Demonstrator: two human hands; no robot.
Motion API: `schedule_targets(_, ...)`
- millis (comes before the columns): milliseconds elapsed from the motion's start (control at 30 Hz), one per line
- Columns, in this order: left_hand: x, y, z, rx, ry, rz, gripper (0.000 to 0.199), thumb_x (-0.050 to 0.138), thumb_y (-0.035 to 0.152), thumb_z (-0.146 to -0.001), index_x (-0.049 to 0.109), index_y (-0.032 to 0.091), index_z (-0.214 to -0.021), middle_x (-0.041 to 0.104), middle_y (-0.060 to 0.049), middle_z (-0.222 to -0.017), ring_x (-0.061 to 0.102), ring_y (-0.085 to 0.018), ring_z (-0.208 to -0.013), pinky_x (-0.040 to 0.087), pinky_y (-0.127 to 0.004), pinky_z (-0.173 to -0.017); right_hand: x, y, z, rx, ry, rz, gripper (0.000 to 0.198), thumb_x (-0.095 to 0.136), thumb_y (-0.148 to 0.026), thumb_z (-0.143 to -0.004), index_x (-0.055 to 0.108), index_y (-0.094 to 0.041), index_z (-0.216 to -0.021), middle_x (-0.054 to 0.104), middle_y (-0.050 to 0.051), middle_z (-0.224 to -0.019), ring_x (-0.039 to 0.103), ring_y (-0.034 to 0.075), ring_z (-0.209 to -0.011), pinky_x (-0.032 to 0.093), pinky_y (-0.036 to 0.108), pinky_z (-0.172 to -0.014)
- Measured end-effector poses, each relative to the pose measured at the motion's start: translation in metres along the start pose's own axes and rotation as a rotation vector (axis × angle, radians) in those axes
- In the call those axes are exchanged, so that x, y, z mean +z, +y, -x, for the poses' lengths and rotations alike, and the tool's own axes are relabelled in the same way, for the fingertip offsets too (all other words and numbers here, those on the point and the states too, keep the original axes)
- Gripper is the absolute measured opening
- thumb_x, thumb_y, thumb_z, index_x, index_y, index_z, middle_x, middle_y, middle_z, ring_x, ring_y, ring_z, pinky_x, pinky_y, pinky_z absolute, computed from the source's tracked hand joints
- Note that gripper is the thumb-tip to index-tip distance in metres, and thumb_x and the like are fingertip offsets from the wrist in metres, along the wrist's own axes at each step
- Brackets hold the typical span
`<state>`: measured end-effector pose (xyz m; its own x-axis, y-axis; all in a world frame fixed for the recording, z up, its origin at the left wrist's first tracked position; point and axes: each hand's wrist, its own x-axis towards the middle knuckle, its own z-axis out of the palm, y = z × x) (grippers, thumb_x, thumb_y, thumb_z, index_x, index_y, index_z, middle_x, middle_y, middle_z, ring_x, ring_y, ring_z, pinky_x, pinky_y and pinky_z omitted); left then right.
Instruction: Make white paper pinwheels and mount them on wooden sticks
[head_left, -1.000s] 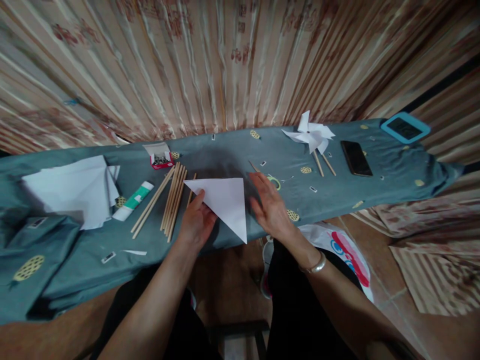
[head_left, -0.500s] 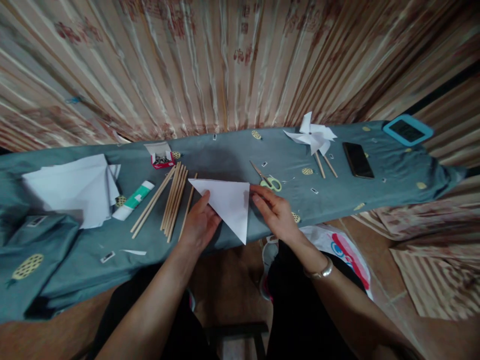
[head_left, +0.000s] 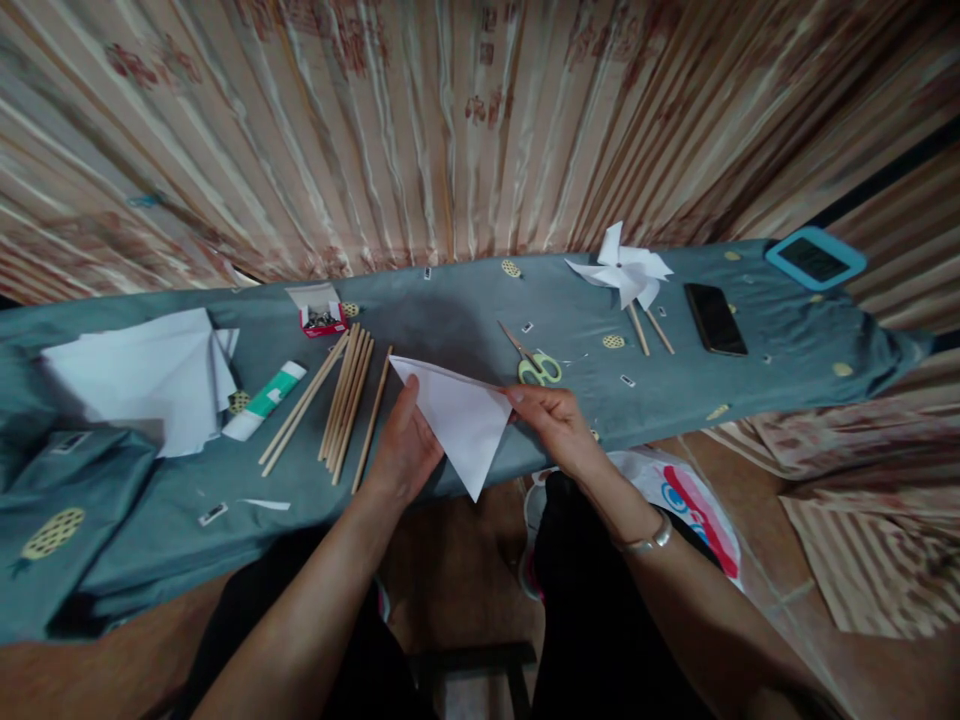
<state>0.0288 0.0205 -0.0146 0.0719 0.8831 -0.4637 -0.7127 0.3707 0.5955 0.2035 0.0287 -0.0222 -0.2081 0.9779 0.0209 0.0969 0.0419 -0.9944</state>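
A white sheet of paper [head_left: 465, 415], folded into a triangle, is held above the near edge of the table with one point hanging down. My left hand [head_left: 405, 445] grips its left side, thumb on top and fingers underneath. At the upper right corner, my right hand [head_left: 555, 425] pinches the paper between thumb and fingers. Just left of my left hand lies a single wooden stick [head_left: 371, 425], beside several more wooden sticks [head_left: 349, 400]. Green-handled scissors [head_left: 536, 365] rest beyond my right hand.
Left on the table [head_left: 450, 310] are a stack of white paper [head_left: 142, 370], a glue tube [head_left: 266, 400] and a small red box [head_left: 322, 318] of metal pins. To the right lie paper pinwheels [head_left: 626, 268] on sticks, a phone [head_left: 715, 318] and a blue-framed device [head_left: 815, 258].
My right hand has closed on the paper's upper right corner, where its fingers were loosely at the edge. The triangle has turned slightly clockwise, its lower point shifting left.
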Motion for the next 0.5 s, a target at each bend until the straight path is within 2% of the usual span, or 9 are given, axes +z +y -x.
schedule_targets(100, 0.000, 0.002, 0.000, 0.030, -0.017, -0.044, 0.039, 0.045, 0.046, -0.096, 0.064, 0.016, -0.112, 0.073, -0.010, -0.101, 0.067, -0.025, -0.107, 0.051, -0.036, -0.095, -0.001, -0.005, 0.007, -0.097, -0.010, 0.173, 0.044, 0.052, -0.057, -0.091, 0.075, -0.021, -0.081, 0.073, 0.001, -0.077, 0.067, 0.017, -0.073, 0.055, 0.031, -0.071)
schedule_targets(200, -0.004, 0.003, -0.003, 0.063, 0.004, -0.094, 0.040, 0.050, 0.050, -0.092, 0.063, 0.017, -0.110, 0.070, -0.012, -0.107, 0.064, -0.025, -0.111, 0.050, -0.036, -0.095, -0.002, -0.012, 0.014, -0.269, 0.003, 0.397, 0.033, 0.050, -0.043, -0.096, 0.074, -0.021, -0.099, 0.075, 0.005, -0.101, 0.069, 0.020, -0.095, 0.054, 0.034, -0.087)
schedule_targets(267, -0.009, 0.001, -0.005, 0.100, 0.003, -0.107, 0.040, 0.059, 0.050, -0.087, 0.061, 0.018, -0.110, 0.069, -0.010, -0.108, 0.064, -0.024, -0.109, 0.050, -0.036, -0.092, 0.001, -0.015, 0.017, -0.391, -0.001, 0.562, 0.031, 0.051, -0.039, -0.096, 0.071, -0.019, -0.108, 0.074, 0.009, -0.110, 0.068, 0.022, -0.103, 0.053, 0.038, -0.093)
schedule_targets(400, -0.015, -0.005, -0.007, 0.204, -0.095, -0.173, 0.047, 0.075, 0.036, -0.074, 0.060, 0.022, -0.116, 0.066, -0.004, -0.106, 0.063, -0.020, -0.101, 0.049, -0.027, -0.086, 0.012, -0.020, 0.021, -0.553, -0.038, 0.747, 0.035, 0.046, -0.034, -0.099, 0.067, -0.011, -0.115, 0.072, 0.014, -0.113, 0.068, 0.023, -0.103, 0.055, 0.038, -0.091)
schedule_targets(500, -0.015, -0.010, -0.006, 0.236, -0.082, -0.217, 0.068, 0.080, 0.018, -0.064, 0.055, 0.026, -0.127, 0.063, -0.001, -0.118, 0.059, -0.018, -0.111, 0.045, -0.023, -0.093, 0.019, -0.022, 0.021, -0.593, -0.070, 0.731, 0.035, 0.040, -0.025, -0.100, 0.062, -0.009, -0.122, 0.070, 0.015, -0.120, 0.065, 0.021, -0.111, 0.053, 0.035, -0.098)
